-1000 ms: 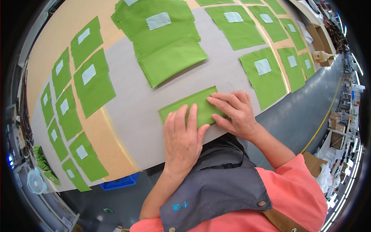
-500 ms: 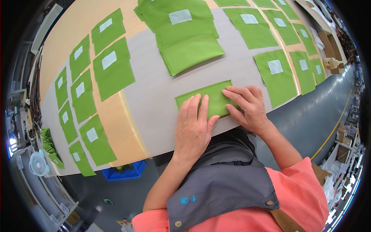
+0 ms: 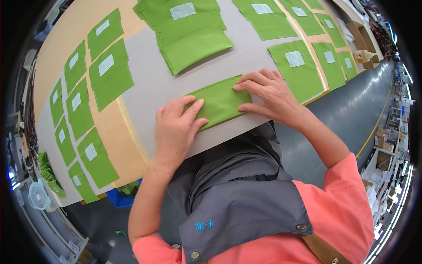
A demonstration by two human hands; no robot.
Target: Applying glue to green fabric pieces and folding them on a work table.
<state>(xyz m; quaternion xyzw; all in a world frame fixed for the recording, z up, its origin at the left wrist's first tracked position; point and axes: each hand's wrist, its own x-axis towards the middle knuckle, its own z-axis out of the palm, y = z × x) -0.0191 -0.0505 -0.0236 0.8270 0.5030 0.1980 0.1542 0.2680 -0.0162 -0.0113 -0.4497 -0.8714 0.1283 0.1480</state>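
One bright green cloth (image 3: 222,102) lies folded, oblong.

Grey tabletop (image 3: 204,78) lies open between the folded cloth (image 3: 223,102) and a green stack (image 3: 191,35) barring the way beyond

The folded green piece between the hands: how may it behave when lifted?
The folded green piece is probably floppy, since its edges look thin. It may also fan open, because its far edges do not line up.
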